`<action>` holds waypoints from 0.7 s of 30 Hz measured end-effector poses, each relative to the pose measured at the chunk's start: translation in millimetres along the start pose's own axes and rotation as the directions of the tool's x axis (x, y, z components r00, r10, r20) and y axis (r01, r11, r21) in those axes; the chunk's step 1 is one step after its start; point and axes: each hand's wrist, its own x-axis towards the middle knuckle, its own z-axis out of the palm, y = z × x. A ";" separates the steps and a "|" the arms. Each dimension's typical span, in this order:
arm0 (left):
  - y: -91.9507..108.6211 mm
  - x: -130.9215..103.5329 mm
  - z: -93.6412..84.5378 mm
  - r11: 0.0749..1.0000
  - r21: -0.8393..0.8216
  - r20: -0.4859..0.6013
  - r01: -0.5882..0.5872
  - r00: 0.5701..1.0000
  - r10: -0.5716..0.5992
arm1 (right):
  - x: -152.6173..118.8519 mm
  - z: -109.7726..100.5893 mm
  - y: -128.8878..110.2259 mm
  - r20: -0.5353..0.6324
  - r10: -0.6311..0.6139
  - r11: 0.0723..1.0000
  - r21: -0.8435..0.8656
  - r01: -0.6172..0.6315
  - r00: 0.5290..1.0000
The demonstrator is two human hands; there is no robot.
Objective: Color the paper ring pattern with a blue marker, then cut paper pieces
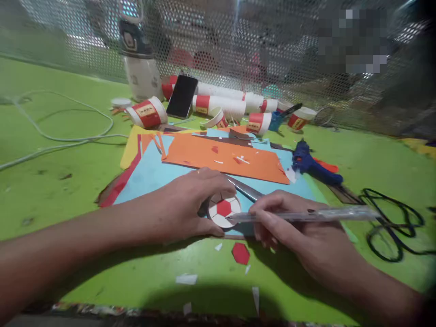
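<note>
A small white paper disc point(218, 221) bears a red shape in its middle, with thin dark lines running out like a football pattern. My left hand point(200, 200) curves round the disc's left side, thumb and fingers closed on its edge. In my right hand point(286, 222) is a clear-barrelled pen point(320, 214), its tip on or just above the disc. Beyond the disc lies a metal tool point(243, 187), partly hidden by my hands. A red paper hexagon point(240, 253) rests on the green table nearer me. Blue paper point(150, 177) lies beneath the hands.
Orange sheets point(218, 154) with scraps lie beyond my hands. Paper cups point(221, 105), a phone point(182, 96) and a tall white container point(141, 75) stand along the mesh point(218, 54). On the right are a blue glue gun point(315, 165) and black cord point(391, 222); a white cable point(61, 143) loops left.
</note>
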 end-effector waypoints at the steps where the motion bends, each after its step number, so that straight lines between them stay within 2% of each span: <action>1: 0.7 0.5 -0.8 1.000 0.003 0.002 0.005 1.000 -0.005 | -0.5 0.4 0.2 0.007 0.001 1.000 -0.001 -0.001 1.000; 8: 2.1 1.2 -1.8 1.000 0.018 -0.006 0.000 1.000 0.001 | -1.9 -0.3 0.7 0.047 -0.005 1.000 -0.015 0.006 0.999; 21: 1.1 0.4 -0.6 0.999 0.031 -0.021 -0.043 0.999 0.044 | -0.4 0.0 0.4 0.036 -0.042 0.999 -0.020 0.043 0.998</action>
